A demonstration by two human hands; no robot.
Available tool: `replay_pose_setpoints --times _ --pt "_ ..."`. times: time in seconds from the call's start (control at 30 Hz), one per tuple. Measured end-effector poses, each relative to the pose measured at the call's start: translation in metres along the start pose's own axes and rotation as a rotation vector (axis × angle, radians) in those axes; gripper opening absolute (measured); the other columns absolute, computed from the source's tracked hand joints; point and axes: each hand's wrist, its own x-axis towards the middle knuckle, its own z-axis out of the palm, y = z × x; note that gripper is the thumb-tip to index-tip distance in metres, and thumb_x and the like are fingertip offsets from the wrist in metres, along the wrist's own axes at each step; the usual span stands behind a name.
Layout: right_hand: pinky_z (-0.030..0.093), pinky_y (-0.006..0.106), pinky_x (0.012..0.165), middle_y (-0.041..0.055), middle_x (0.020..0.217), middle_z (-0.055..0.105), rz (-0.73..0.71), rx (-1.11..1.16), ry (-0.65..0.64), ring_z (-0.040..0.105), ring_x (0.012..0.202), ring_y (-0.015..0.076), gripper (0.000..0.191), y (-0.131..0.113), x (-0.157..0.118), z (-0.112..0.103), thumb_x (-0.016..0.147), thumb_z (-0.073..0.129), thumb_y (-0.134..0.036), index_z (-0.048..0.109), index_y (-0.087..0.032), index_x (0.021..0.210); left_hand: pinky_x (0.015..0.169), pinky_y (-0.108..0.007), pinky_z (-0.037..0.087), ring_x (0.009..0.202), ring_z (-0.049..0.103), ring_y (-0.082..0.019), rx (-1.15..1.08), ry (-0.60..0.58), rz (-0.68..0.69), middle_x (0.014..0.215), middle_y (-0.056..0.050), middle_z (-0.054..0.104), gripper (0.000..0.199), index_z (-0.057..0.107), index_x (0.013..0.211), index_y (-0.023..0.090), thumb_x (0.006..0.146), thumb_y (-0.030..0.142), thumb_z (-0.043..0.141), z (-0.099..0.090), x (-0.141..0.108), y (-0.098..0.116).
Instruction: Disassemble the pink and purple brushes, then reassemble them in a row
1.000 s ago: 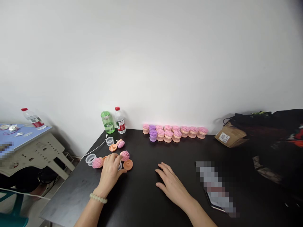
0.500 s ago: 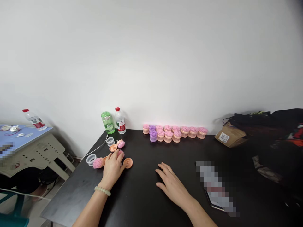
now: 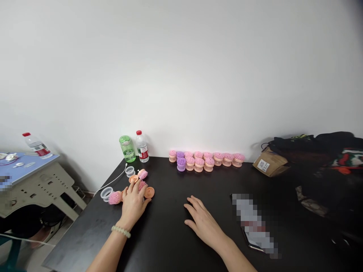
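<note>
My left hand point(image 3: 132, 204), with a beaded bracelet on its wrist, lies over a cluster of brush parts at the table's left side. Its fingers are stretched and spread, and whatever lies under the palm is hidden. Around it are a pink bristle head point(image 3: 115, 197), another pink bristle head point(image 3: 142, 173), a third one point(image 3: 142, 185) partly covered by the fingers, an orange round cap point(image 3: 149, 192) by the thumb and an orange cap point(image 3: 133, 179) at the fingertips. A clear ring point(image 3: 107, 193) and a smaller one point(image 3: 130, 172) lie beyond. My right hand point(image 3: 202, 223) rests open on the black table point(image 3: 170, 234), holding nothing.
Along the wall stand rows of assembled pink brushes point(image 3: 199, 164) and two purple ones point(image 3: 181, 164). A green bottle point(image 3: 127, 149) and a water bottle point(image 3: 142, 146) stand back left. At right are a phone point(image 3: 252, 241), a paper bag point(image 3: 270, 162) and a dark bag point(image 3: 320, 177).
The view has shifted slightly, so the table things sit a little further left. My left hand stays over the parts with its fingers spread; my right hand has hardly moved.
</note>
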Motion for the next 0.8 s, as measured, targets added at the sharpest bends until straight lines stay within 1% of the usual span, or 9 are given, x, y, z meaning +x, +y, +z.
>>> replay_pose_setpoints --times 0.1,0.17,0.23,0.33,0.43,0.5,0.6,0.7,0.8 --pt "0.036 0.046 0.118 0.0161 0.150 0.048 -0.001 0.024 0.014 0.032 0.147 0.0313 0.046 0.001 0.000 0.001 0.087 0.064 -0.017 0.060 -0.013 0.133 0.099 -0.065 0.044 0.134 0.045 -0.047 -0.035 0.085 0.027 0.141 -0.023 0.054 0.040 0.068 0.120 0.017 0.081 0.024 0.072 -0.004 0.000 0.003" --pt "0.036 0.046 0.118 0.0154 0.150 0.048 0.003 0.037 0.020 0.032 0.147 0.0311 0.047 0.000 0.000 0.000 0.087 0.064 -0.017 0.059 -0.015 0.134 0.101 -0.064 0.044 0.135 0.043 -0.046 -0.098 0.131 0.080 0.142 -0.023 0.053 0.041 0.066 0.122 0.017 0.082 0.023 0.071 -0.010 0.002 0.012" --pt "0.035 0.046 0.118 0.0154 0.150 0.048 0.018 0.052 0.018 0.032 0.147 0.0309 0.050 -0.001 0.001 -0.002 0.086 0.065 -0.018 0.058 -0.015 0.135 0.102 -0.062 0.045 0.136 0.043 -0.043 -0.197 0.137 0.137 0.143 -0.020 0.052 0.042 0.063 0.125 0.020 0.084 0.024 0.069 -0.018 0.006 0.025" --pt "0.033 0.043 0.119 0.0156 0.149 0.048 0.039 0.093 0.015 0.031 0.147 0.0304 0.054 -0.004 0.001 -0.006 0.085 0.067 -0.020 0.056 -0.013 0.137 0.104 -0.060 0.045 0.140 0.039 -0.040 -0.367 0.103 0.195 0.145 -0.016 0.049 0.044 0.058 0.128 0.024 0.085 0.024 0.068 -0.030 0.017 0.052" --pt "0.037 0.040 0.116 0.0137 0.147 0.050 0.054 0.130 0.023 0.040 0.141 0.0280 0.055 -0.003 0.003 -0.015 0.085 0.066 -0.022 0.055 -0.015 0.139 0.106 -0.058 0.045 0.142 0.036 -0.039 -0.502 0.093 0.224 0.146 -0.014 0.048 0.044 0.057 0.128 0.024 0.085 0.021 0.066 -0.032 0.025 0.079" --pt "0.041 0.038 0.113 0.0123 0.146 0.051 0.066 0.119 0.042 0.046 0.137 0.0264 0.056 -0.001 0.006 -0.026 0.086 0.065 -0.023 0.053 -0.017 0.140 0.106 -0.057 0.046 0.142 0.037 -0.038 -0.560 0.096 0.218 0.147 -0.015 0.047 0.043 0.058 0.127 0.023 0.085 0.019 0.066 -0.026 0.026 0.091" --pt "0.040 0.040 0.113 0.0128 0.145 0.051 0.095 0.071 0.105 0.046 0.136 0.0280 0.058 0.008 0.018 -0.047 0.085 0.066 -0.022 0.051 -0.018 0.141 0.106 -0.055 0.047 0.141 0.039 -0.038 -0.610 0.075 0.196 0.147 -0.015 0.047 0.044 0.059 0.126 0.023 0.083 0.017 0.067 -0.008 0.019 0.096" --pt "0.034 0.044 0.116 0.0147 0.150 0.044 0.169 0.010 0.219 0.038 0.141 0.0310 0.062 0.022 0.045 -0.069 0.086 0.064 -0.019 0.046 -0.017 0.145 0.106 -0.057 0.047 0.139 0.042 -0.038 -0.615 0.042 0.201 0.146 -0.015 0.047 0.042 0.059 0.126 0.024 0.084 0.018 0.065 0.011 0.010 0.088" --pt "0.026 0.051 0.117 0.0178 0.158 0.031 0.304 -0.046 0.353 0.024 0.147 0.0340 0.062 0.038 0.081 -0.082 0.089 0.056 -0.012 0.037 -0.015 0.149 0.102 -0.059 0.048 0.137 0.044 -0.040 -0.608 0.068 0.218 0.144 -0.016 0.048 0.036 0.061 0.124 0.024 0.088 0.023 0.061 0.025 0.007 0.075"
